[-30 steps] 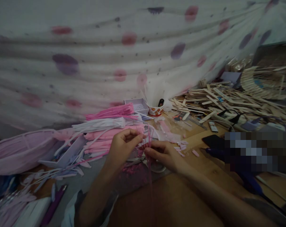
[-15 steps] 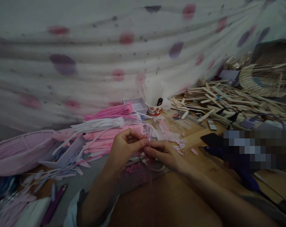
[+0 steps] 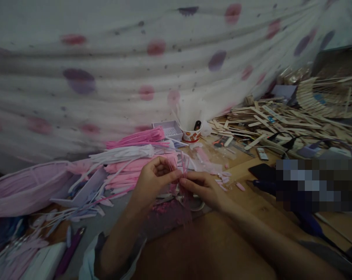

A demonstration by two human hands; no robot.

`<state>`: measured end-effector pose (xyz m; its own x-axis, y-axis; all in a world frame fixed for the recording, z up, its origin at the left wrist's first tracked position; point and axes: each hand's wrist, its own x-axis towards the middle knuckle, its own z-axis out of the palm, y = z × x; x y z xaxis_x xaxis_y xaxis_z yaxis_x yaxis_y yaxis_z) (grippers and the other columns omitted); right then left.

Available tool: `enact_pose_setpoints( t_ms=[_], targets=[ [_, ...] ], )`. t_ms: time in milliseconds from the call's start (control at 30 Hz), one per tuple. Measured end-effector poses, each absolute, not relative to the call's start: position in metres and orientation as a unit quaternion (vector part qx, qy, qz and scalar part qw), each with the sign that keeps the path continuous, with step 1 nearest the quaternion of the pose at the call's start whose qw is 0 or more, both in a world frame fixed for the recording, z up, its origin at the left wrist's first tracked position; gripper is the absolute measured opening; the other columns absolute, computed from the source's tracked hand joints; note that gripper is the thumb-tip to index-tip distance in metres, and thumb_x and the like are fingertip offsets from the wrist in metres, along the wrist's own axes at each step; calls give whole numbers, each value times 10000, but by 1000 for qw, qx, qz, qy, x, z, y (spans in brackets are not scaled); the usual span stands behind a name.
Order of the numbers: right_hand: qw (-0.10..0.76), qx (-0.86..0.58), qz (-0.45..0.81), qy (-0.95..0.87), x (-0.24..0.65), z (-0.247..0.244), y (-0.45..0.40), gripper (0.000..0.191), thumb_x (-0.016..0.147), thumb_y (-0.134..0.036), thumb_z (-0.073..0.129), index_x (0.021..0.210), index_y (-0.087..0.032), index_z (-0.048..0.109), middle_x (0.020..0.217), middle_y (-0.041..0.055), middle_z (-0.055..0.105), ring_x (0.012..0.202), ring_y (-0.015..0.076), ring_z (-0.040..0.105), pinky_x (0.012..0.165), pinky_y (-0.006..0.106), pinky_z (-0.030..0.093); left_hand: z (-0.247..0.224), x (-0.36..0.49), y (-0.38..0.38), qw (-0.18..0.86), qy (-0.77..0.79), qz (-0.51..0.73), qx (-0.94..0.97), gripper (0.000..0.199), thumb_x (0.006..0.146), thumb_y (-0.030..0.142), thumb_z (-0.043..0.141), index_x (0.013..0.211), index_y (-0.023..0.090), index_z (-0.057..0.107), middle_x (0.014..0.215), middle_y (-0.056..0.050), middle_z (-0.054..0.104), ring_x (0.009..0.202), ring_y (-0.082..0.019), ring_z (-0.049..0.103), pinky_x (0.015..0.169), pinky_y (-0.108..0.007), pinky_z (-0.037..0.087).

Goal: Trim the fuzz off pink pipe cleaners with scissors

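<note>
thin pink thread-like strands [image 3: 185, 164] | between the hands, above a flat grey mat [image 3: 114, 212] | left hand [image 3: 154, 177] and right hand [image 3: 204, 189] pinch them close together, likely for steadiness | soft pink fuzzy-stem bundles [image 3: 122, 167] lie just beyond, presumably for easy reach

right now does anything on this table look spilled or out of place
Mildly: bright pink scraps lie scattered loose on the grey mat, like spilled offcuts, and the wooden craft sticks at back right form a jumbled, crisscrossing heap rather than a neat stack.
</note>
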<state>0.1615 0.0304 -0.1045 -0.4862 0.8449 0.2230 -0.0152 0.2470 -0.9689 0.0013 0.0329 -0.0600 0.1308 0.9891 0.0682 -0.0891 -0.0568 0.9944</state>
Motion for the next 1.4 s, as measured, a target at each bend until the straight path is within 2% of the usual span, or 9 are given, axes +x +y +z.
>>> enact_pose_setpoints(
  t_ms=[133,300,500,733,1167,1400],
  targets=[
    [405,-312,528,-678,162,-103,31,443,850,-529,533,603,-162,508,536,-48,387,504,75,367,459,230,253,-62,3,33,537,438,506,514,273,572,187,795,796,152,643,663,34,622,617,-87,572,574,-190,464],
    [407,-302,537,-674,159,-105,30,429,842,-526,542,608,-168,508,523,-50,404,479,69,357,432,221,239,-63,6,32,505,455,496,541,208,619,251,773,782,157,684,675,5,657,602,-116,589,551,-224,464],
    [411,-294,542,-672,159,-106,30,390,836,-467,578,602,-161,517,521,-53,415,475,58,345,436,212,234,-65,6,32,483,452,494,564,188,654,267,762,722,155,627,613,31,615,555,-93,564,523,-200,440],
    [420,-299,538,-666,158,-108,31,382,828,-493,576,647,-156,571,513,-56,425,459,59,357,419,208,237,-62,6,32,486,446,499,561,217,652,259,762,672,154,573,573,57,553,509,-67,510,486,-177,409],
    [422,-311,525,-670,158,-106,32,408,820,-526,569,649,-156,569,533,-42,446,475,64,373,411,203,247,-64,6,33,464,456,510,562,217,677,288,741,699,165,564,585,54,551,501,-70,508,463,-180,398],
    [424,-313,521,-671,158,-106,32,401,816,-517,576,647,-153,574,538,-44,426,486,65,356,424,207,243,-64,7,31,487,446,507,555,231,662,261,753,703,163,548,607,51,572,507,-65,515,465,-175,403]
  ],
)
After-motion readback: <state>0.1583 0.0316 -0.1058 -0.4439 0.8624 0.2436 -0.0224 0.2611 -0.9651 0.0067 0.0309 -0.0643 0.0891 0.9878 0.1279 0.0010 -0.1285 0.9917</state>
